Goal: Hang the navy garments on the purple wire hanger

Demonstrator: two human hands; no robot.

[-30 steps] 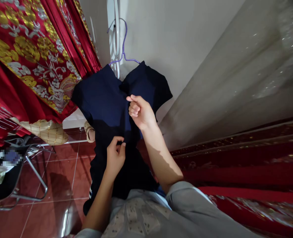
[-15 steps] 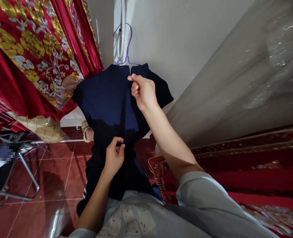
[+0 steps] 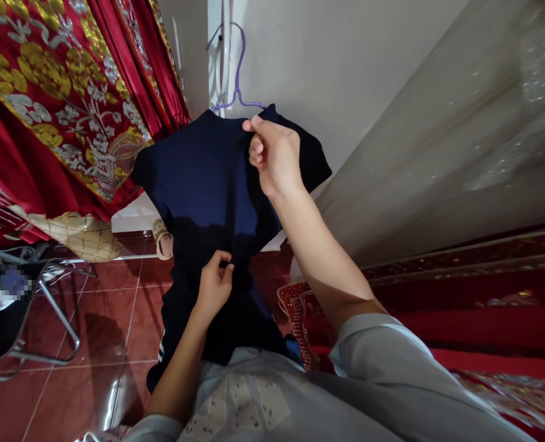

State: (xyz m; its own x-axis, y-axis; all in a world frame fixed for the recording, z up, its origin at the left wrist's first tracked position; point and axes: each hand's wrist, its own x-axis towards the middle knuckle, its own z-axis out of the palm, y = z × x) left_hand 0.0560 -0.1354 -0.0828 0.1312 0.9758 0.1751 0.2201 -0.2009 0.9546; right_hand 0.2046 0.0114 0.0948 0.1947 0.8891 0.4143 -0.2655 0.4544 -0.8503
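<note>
A dark navy garment (image 3: 203, 169) hangs in the middle of the scene from a purple hanger (image 3: 238, 73), whose hook loops over a white metal rack (image 3: 227, 49) against the far wall (image 3: 327, 55). The person's right hand (image 3: 279, 156) is at the top of the garment, just below the hanger; its thumb and forefinger are pressed together, pinching the cloth near the neckline, and the other fingers are curled in. The left hand (image 3: 214, 283) is lower and nearer, thumb and forefinger pinching the front of the cloth. Below it the navy merges with other dark cloth, so where the garment ends cannot be told.

On the far left, a red embroidered cloth (image 3: 42, 77) with gold and silver flowers hangs beside the garment's shoulder. Beneath it are a cream checked cloth (image 3: 85, 236) and, nearer the middle, a beige clog (image 3: 162, 239). A black chair (image 3: 2, 334) stands on the red tiled floor (image 3: 113, 313) at left. Translucent sheeting (image 3: 438, 159) spreads over the right side, above red fabric (image 3: 507, 328).
</note>
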